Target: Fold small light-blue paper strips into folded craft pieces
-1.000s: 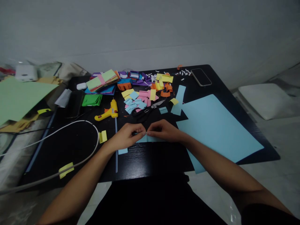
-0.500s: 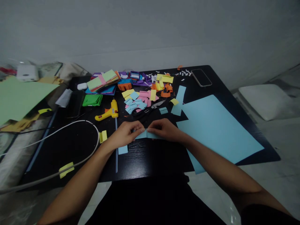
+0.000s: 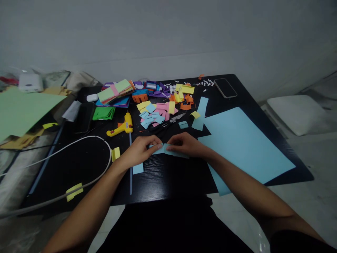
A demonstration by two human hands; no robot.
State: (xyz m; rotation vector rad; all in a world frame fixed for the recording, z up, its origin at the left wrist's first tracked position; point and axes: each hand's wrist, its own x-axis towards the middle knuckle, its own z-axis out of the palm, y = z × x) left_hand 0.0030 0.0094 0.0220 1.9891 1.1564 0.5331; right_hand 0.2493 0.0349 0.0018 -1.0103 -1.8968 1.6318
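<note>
A small light blue paper strip point(image 3: 177, 153) with a crease or split near its middle is between my two hands, above the black table. My left hand point(image 3: 143, 148) pinches its left part between thumb and fingers. The right part is pinched by my right hand point(image 3: 184, 144). Just below my left hand lies a small blue paper piece point(image 3: 138, 168). Black-handled scissors point(image 3: 168, 123) rest beyond my hands, beside a pile of blue folded pieces point(image 3: 151, 117). A large blue sheet point(image 3: 244, 144) lies under and beside my right forearm.
A yellow glue gun point(image 3: 122, 126) with a glue stick below it lies left of centre. A white cable point(image 3: 109, 154) loops across the left side. Paper stacks and colored scraps cover the back. One phone point(image 3: 225, 88) is at the back right. A white stool point(image 3: 292, 112) stands right.
The right part of the blue strip has tilted, and its lower right end now shows below my right hand. Both hands have stayed in nearly the same place.
</note>
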